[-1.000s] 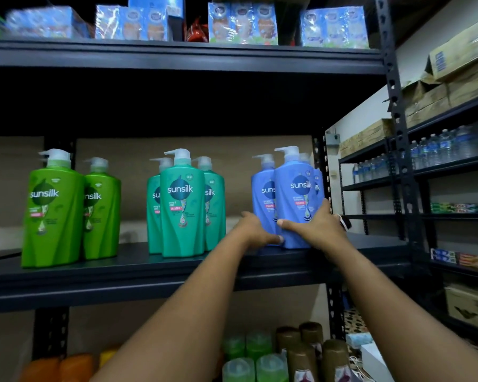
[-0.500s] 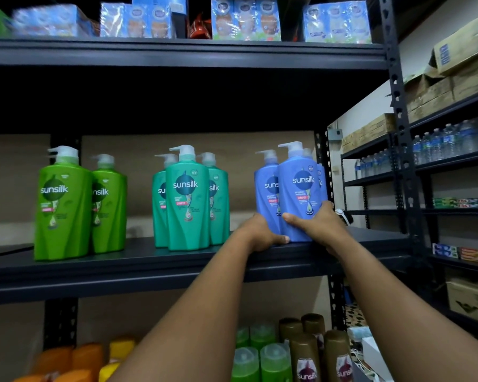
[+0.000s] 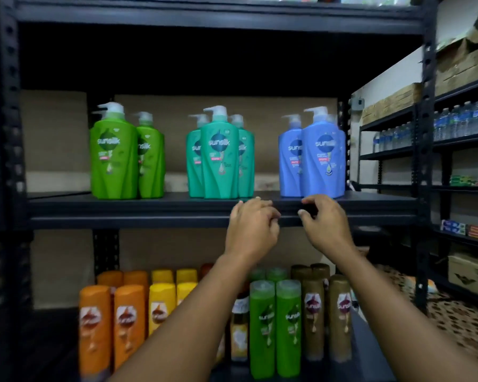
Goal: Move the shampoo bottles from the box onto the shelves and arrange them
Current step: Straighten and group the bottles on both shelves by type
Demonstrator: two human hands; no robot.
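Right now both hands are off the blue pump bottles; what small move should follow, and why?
Probably lower both hands and turn back toward the box for another bottle. The left hand and right hand hang loosely curled at the shelf edge, holding nothing, while the blue pump bottles stand upright in a tidy cluster, labels forward. The box is out of view, so this is a guess.

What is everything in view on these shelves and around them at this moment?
Light green pump bottles: two, middle shelf, left.
Teal pump bottles: three, middle shelf, centre.
Blue pump bottles: at least two, middle shelf, right.
Orange bottles: about four, lower shelf, left.
Yellow bottles: about four, lower shelf.
Green cap bottles: about four, lower shelf.
Brown bottles: about four, lower shelf, right.
Water bottles: many, clear, side rack.
Cardboard boxes: several, side rack.
Left hand: loosely curled, holds nothing.
Right hand: loosely curled, holds nothing.
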